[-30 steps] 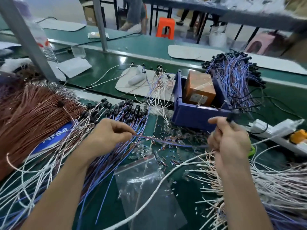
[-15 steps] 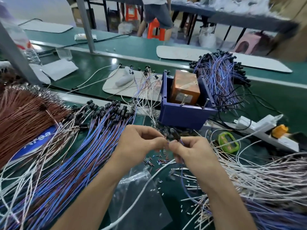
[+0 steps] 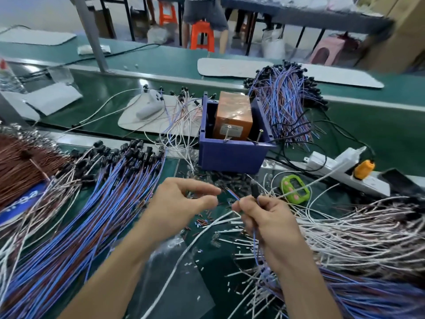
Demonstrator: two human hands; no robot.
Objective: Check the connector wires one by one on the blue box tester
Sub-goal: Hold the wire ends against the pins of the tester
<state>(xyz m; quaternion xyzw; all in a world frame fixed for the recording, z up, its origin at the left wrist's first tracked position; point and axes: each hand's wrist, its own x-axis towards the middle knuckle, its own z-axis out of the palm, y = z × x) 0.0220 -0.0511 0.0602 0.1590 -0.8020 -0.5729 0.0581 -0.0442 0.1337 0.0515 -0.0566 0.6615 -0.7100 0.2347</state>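
Across the bench [image 3: 368, 134] the stock seems sorted by stage. A near heap [image 3: 92, 215] of blue wires fans out at eight o'clock with its black plugs turned toward the box, likely so each can be drawn off singly. A white heap [image 3: 356, 231] sprawls at four o'clock, and a far heap [image 3: 285, 100] of blue wires lies at one o'clock behind the box (probably the checked ones, a guess from its place alone). At six o'clock a clear bag [image 3: 174, 279] lies flat; I cannot tell whether anything is inside. The box [image 3: 230, 155], the blue tester, stands open-topped at twelve o'clock, just beyond the hands. It holds an orange block [image 3: 232, 116] upright, and thin metal pins [image 3: 260, 134] lean at its near rim, handy for a touch test. The right hand [image 3: 269, 224] is curled round one wire [image 3: 233, 195], doubled so that its plug [image 3: 254, 191] and its bare ends both stick up toward the box. The left hand [image 3: 181, 201] sits at nine o'clock of it, thumb and forefinger loosely parted near the bare ends, holding nothing that I can see.
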